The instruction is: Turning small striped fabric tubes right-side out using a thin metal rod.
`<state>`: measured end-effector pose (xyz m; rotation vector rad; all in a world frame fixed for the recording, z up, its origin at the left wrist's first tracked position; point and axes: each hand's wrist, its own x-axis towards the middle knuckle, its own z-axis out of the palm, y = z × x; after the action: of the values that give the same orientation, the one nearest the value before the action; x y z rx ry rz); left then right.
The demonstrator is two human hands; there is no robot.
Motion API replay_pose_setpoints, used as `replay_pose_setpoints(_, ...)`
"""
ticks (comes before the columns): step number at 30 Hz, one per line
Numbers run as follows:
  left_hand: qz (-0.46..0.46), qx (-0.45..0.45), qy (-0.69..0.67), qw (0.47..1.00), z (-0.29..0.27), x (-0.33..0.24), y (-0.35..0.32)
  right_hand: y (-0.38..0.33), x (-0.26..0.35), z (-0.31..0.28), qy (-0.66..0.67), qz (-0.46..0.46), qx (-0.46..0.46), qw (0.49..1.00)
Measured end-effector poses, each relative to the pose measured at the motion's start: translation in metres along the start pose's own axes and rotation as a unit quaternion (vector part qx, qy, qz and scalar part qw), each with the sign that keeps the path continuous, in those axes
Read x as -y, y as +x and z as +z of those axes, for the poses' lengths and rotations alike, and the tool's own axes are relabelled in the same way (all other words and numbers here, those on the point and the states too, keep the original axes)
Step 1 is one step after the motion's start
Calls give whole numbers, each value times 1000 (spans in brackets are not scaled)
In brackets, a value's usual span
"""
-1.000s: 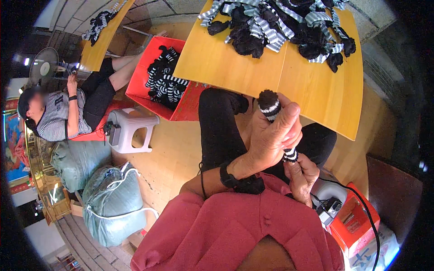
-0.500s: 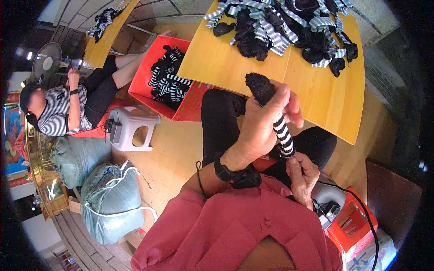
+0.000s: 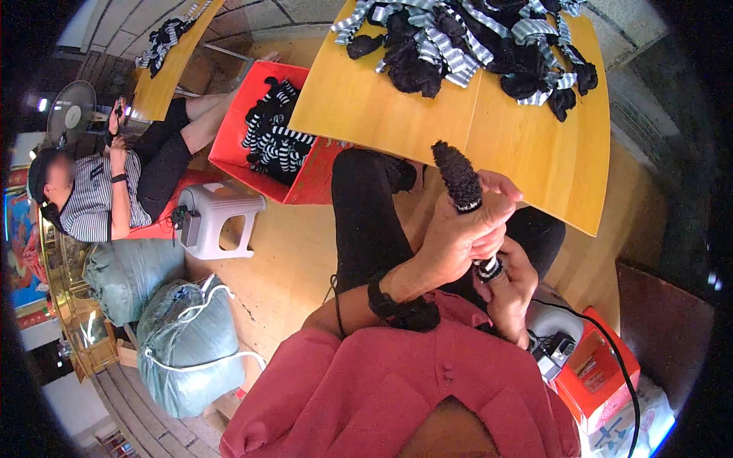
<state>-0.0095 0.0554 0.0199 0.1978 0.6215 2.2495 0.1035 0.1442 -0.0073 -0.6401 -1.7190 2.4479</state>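
Note:
A knitted tube (image 3: 460, 177) with a fuzzy black tip and a black-and-white striped body is held upright over my lap. My left hand (image 3: 443, 246) is wrapped round its middle, hiding most of the stripes, with the black tip standing out above. Lower down, my right hand (image 3: 513, 294) grips the striped bottom end between thumb and fingers. On the yellow table (image 3: 534, 156) ahead lies a pile of limp black and striped knitted pieces (image 3: 416, 65). Plumper striped knitted pieces (image 3: 279, 141) fill a red box (image 3: 229, 130) left of the table.
At the left sits a person (image 3: 103, 195) with raised hands, beside a light plastic stool (image 3: 217, 217). Large tied green sacks (image 3: 187, 347) stand on the floor. To my right are a red crate (image 3: 603, 370) and a black cable (image 3: 611, 347).
My left hand has slid down the tube, covering stripes that showed before. My right hand has moved up, its fingers now round the bottom end. The view has shifted slightly.

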Motion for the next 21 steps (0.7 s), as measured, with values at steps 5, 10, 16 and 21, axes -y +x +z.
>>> replay_pose_setpoints(5, -21, 7, 43, 999, 1, -4, -4, 7, 13, -4, 124, 136, 86, 979)
replay_pose_setpoints(10, 86, -37, 86, 992, -2, -21, 0, -1, -1, -7, -123, -47, 3, 991)
replay_pose_setpoints(16, 189, -59, 29, 980, -9, -37, 8, -12, -11, -9, -312, -165, -55, 934)
replay_pose_setpoints(21, 126, -90, 21, 988, -4, -35, 6, -10, -4, -4, -317, -162, -74, 932)
